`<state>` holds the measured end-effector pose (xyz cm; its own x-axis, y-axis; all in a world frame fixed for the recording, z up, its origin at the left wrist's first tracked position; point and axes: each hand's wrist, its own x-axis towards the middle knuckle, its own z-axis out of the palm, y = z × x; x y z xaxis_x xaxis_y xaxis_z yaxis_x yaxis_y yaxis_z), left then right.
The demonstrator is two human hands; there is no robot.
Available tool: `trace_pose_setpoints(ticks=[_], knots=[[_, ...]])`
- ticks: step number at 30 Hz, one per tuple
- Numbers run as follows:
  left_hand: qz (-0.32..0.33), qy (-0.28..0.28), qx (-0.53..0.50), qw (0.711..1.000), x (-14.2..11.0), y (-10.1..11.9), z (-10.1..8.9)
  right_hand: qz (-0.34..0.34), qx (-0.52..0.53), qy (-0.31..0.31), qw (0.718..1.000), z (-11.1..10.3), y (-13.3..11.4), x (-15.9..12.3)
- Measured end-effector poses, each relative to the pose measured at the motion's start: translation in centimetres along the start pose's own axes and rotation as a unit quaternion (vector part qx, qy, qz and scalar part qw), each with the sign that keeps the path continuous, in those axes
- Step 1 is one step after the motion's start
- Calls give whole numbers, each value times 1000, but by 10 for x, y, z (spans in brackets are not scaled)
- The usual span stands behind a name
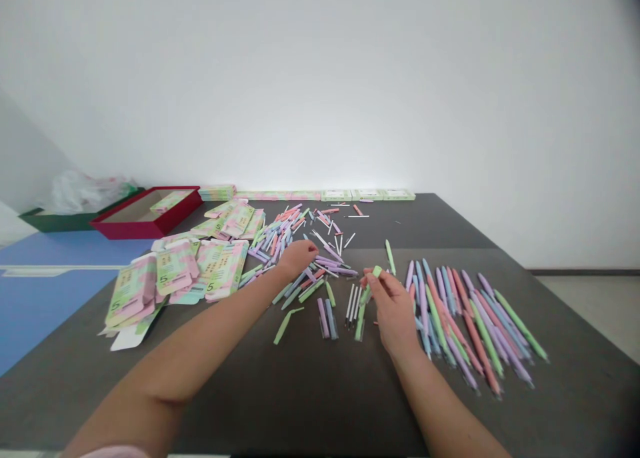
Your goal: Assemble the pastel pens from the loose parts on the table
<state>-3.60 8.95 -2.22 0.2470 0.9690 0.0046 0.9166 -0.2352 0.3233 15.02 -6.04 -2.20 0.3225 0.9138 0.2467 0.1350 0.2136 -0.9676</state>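
Observation:
My left hand (pixel 299 257) is over the pile of loose pen parts (pixel 287 226), its fingers curled together. Whatever they may pinch is hidden from me. My right hand (pixel 393 305) is closed, with thumb and fingertips gripping a light green pen piece (pixel 377 271). Just below it on the table lies a green pen cap (pixel 359 326) with a clear end. Several thin white refills (pixel 353 305) lie side by side to its left. Farther left are a purple cap (pixel 323 318) and a blue cap (pixel 331 319), beside a bent green piece (pixel 286 326).
Rows of pastel pens (pixel 470 325) cover the right of the dark table (pixel 320 398). Printed cartons (pixel 175 268) lie heaped at the left. Behind them stand a red box lid (pixel 150 221) and a green tray (pixel 60 221) holding a plastic bag. Small boxes (pixel 367 195) line the back edge.

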Motion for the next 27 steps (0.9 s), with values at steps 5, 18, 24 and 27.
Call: trace_pose_setpoints(ticks=[5, 18, 24, 27], knots=[[-62, -53, 8, 997, 62, 36, 19, 1, -14, -9, 1000, 1, -3, 1], [-175, -64, -73, 980, 91, 62, 25, 9, -30, -16, 999, 2, 5, 8], [-62, -3, -219, 974, 39, 65, -4, -44, -118, -41, 991, 7, 12, 5], [-17, 26, -291, 956, -7, 65, -14, -92, -169, -60, 980, 10, 12, 1]])
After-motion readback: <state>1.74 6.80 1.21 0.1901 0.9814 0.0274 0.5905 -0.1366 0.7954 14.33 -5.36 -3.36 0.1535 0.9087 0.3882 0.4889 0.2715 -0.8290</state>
